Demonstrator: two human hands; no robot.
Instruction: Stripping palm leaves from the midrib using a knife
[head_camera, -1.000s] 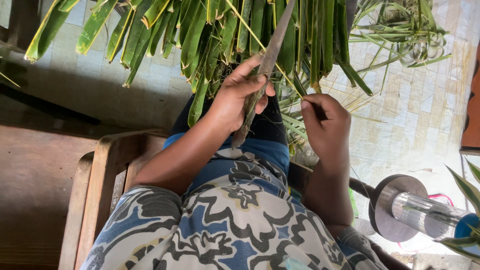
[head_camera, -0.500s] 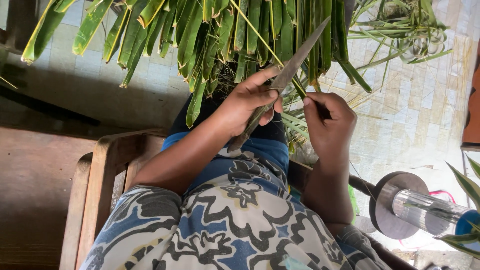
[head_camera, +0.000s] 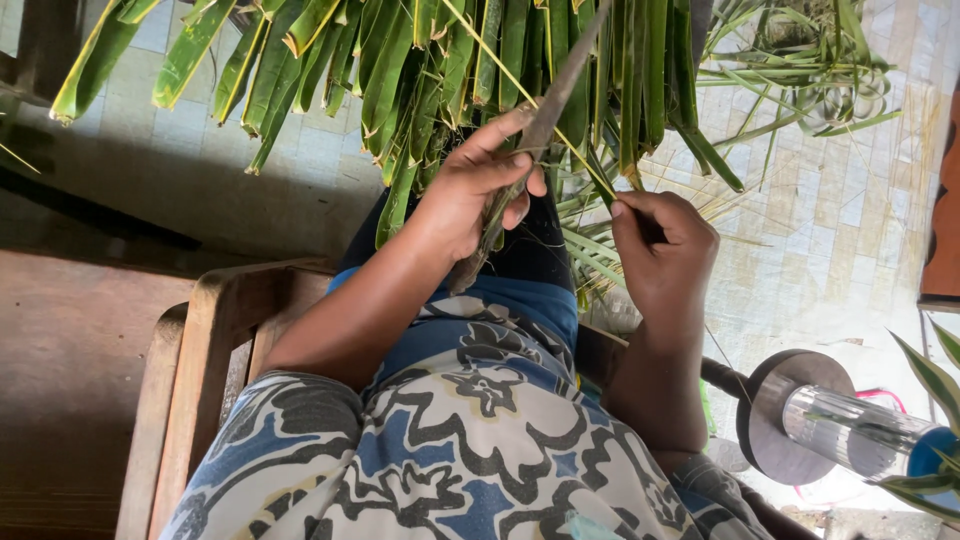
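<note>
My left hand is closed around the handle of a long, worn knife, whose blade points up and away into a hanging bunch of green palm leaves. My right hand sits just to the right, pinching a narrow green leaf strip between thumb and fingers. A thin yellow midrib runs diagonally across the leaves toward the knife. Both hands are over my lap, which is covered by blue and patterned cloth.
A wooden chair arm rises at the lower left. A round spool with a shiny cylinder lies at the lower right on the tiled floor. Loose leaf strips are piled at the upper right.
The knife blade swung out to the right half a second ago and is now back to a steeper, more upright angle. My right hand shifted slightly right and down.
</note>
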